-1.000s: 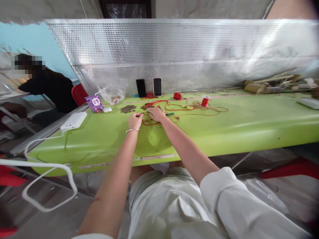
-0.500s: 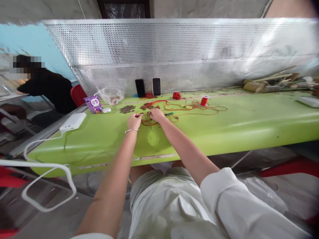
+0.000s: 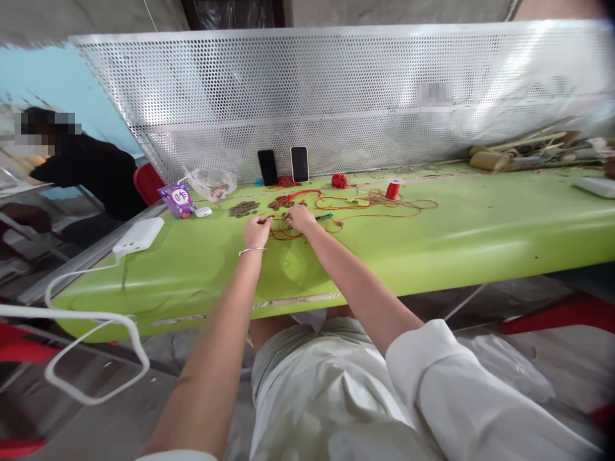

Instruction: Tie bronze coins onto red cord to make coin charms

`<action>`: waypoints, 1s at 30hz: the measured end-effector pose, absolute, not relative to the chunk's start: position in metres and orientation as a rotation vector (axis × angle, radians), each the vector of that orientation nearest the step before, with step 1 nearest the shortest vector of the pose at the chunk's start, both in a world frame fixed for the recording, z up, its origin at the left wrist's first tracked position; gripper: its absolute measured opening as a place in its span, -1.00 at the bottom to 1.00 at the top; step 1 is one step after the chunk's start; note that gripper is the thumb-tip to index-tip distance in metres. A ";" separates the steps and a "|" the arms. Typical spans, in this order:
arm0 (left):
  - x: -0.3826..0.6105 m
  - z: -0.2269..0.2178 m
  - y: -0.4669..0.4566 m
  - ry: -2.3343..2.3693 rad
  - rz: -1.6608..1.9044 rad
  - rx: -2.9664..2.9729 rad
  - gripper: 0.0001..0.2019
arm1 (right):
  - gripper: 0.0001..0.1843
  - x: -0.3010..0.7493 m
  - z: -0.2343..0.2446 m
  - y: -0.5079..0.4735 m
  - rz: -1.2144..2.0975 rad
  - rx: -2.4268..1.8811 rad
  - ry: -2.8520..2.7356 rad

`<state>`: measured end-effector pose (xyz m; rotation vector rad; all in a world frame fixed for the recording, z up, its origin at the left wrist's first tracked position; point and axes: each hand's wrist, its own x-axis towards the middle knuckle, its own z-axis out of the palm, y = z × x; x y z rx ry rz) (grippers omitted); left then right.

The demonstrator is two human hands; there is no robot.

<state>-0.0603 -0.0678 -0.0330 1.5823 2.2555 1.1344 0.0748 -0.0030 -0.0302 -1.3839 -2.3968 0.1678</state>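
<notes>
My left hand (image 3: 256,232), a bangle on its wrist, pinches the red cord (image 3: 284,237) just above the green tabletop. Close beside it, my right hand (image 3: 301,219) has its fingertips pressed together over the same tangle of cord; the small piece between them is too tiny to tell. Behind the hands lie round brown coin-like discs (image 3: 243,209) in a pile, with a second pile (image 3: 281,202) mixed with red cord. A dark green slender tool (image 3: 323,218), partly hidden, rests at the right hand's far side.
Two phones (image 3: 268,168) lean on the perforated metal screen (image 3: 336,96). Farther right are a red cord bundle (image 3: 339,181) and a red thread spool (image 3: 393,189). A purple packet (image 3: 175,201), a plastic bag (image 3: 211,184) and a white power bank (image 3: 138,236) lie left. A person (image 3: 86,160) sits beyond.
The view has tilted and shifted slightly. Both hands stay close together over the cord, with only slight finger movement.
</notes>
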 end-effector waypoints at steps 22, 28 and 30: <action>-0.060 -0.034 -0.067 2.215 1.198 1.583 -0.76 | -0.69 0.078 -0.034 -0.003 0.223 -1.443 -2.318; -0.059 -0.033 -0.069 2.219 1.195 1.569 -0.75 | -0.70 0.078 -0.028 -0.002 0.294 -1.501 -2.340; -0.059 -0.033 -0.069 2.216 1.194 1.569 -0.75 | -0.69 0.079 -0.025 0.000 0.326 -1.526 -2.354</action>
